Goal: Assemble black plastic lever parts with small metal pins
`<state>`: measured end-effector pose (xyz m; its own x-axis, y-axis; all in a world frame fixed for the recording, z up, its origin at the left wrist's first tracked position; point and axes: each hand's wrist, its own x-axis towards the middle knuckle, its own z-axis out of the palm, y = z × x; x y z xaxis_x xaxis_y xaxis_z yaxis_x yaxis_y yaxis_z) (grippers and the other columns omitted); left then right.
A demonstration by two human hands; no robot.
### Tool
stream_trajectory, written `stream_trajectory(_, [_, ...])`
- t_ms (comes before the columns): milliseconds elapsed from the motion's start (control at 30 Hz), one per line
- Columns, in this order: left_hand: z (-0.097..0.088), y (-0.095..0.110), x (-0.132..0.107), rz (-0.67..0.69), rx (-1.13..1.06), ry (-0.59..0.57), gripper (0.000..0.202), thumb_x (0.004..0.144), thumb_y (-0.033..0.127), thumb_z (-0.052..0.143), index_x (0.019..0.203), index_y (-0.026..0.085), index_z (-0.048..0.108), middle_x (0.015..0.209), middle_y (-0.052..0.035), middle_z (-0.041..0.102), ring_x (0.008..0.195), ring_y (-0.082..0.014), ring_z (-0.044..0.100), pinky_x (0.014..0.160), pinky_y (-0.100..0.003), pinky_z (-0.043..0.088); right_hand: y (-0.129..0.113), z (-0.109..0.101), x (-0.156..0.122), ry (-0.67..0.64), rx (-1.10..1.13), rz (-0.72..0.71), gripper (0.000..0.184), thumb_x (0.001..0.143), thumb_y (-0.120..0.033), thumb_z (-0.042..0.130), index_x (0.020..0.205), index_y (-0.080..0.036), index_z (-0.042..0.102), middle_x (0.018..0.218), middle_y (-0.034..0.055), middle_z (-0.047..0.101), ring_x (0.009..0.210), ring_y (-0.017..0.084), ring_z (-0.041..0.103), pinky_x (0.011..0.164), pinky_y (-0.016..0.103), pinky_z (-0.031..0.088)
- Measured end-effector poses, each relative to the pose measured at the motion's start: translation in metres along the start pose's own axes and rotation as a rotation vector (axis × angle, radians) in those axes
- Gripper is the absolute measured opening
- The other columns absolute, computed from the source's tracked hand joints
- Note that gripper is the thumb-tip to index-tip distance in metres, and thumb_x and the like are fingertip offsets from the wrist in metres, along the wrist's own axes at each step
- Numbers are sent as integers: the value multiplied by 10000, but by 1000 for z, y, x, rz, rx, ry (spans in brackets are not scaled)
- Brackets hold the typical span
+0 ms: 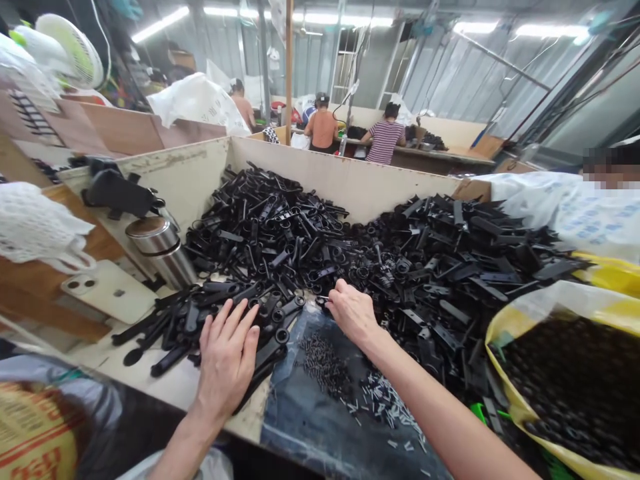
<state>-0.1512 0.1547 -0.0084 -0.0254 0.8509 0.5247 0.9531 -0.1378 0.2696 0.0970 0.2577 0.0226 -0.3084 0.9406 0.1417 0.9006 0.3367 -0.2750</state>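
My left hand (pixel 227 357) lies with its fingers stretched out over a pile of long black plastic parts (pixel 193 320), some with ring-shaped ends. My right hand (pixel 353 310) is closed in a pinch at the top edge of a dark mat (pixel 295 413). A thin shiny metal pin (pixel 324 298) pokes out from its fingertips, close to a black ring-ended part. On the mat, below my right hand, lie a heap of small dark screws (pixel 324 363) and a scatter of silvery pins (pixel 383 400).
Large heaps of black parts (pixel 270 220) fill the walled bench (pixel 310 170). At left stand a steel flask (pixel 163 250) and a phone (pixel 110 290). A yellow-edged sack (pixel 500 373) of small black pieces is at right. Several people sit farther back; another is at far right.
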Motion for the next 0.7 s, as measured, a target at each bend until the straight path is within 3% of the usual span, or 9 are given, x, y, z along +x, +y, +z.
stream_trajectory(100, [-8, 7, -3, 8, -72, 76, 372, 1009, 235, 432, 1337, 188, 601, 1439, -145, 595, 1441, -322, 393, 1186, -587, 252, 2, -6, -4, 15, -30, -18, 149, 955, -222, 612, 820, -225, 675, 1011, 42, 653, 905, 186, 646, 689, 259, 430])
stream_trajectory(200, [-16, 24, -7, 47, -183, 146, 325, 972, 218, 522, 1276, 184, 631, 1320, -144, 652, 1361, -310, 469, 1146, -522, 359, 9, -18, -28, 64, 4, -3, 126, 983, -293, 582, 902, -237, 662, 1045, 20, 660, 830, 160, 657, 699, 256, 449])
stream_trajectory(300, [-18, 48, 1, 108, -215, 79, 239, 957, 200, 566, 1170, 192, 677, 1183, -107, 702, 1250, -290, 529, 1081, -465, 418, 22, -26, -61, 112, 106, 9, 151, 980, -330, 577, 878, -231, 628, 961, 16, 682, 780, 166, 656, 714, 265, 466])
stream_trajectory(433, [-8, 77, 52, 213, -69, -276, 239, 1000, 202, 486, 1101, 224, 701, 1087, -69, 726, 1097, -254, 581, 953, -425, 458, 36, -26, -99, 181, 377, 80, 177, 952, -399, 600, 882, -241, 637, 806, 12, 686, 607, 178, 569, 598, 291, 417])
stream_trajectory(567, [20, 97, 120, 235, 16, -374, 198, 982, 207, 519, 994, 181, 715, 1017, -97, 719, 1088, -269, 593, 930, -416, 481, 35, -26, -120, 203, 507, 124, 183, 941, -398, 624, 845, -242, 633, 857, 25, 691, 591, 166, 518, 582, 291, 389])
stream_trajectory(700, [54, 111, 153, 160, 81, -454, 200, 951, 299, 629, 1079, 151, 673, 1129, -79, 692, 1056, -239, 650, 920, -453, 534, 30, -28, -137, 206, 558, 136, 145, 952, -362, 616, 868, -245, 632, 877, 23, 679, 599, 158, 508, 589, 284, 386])
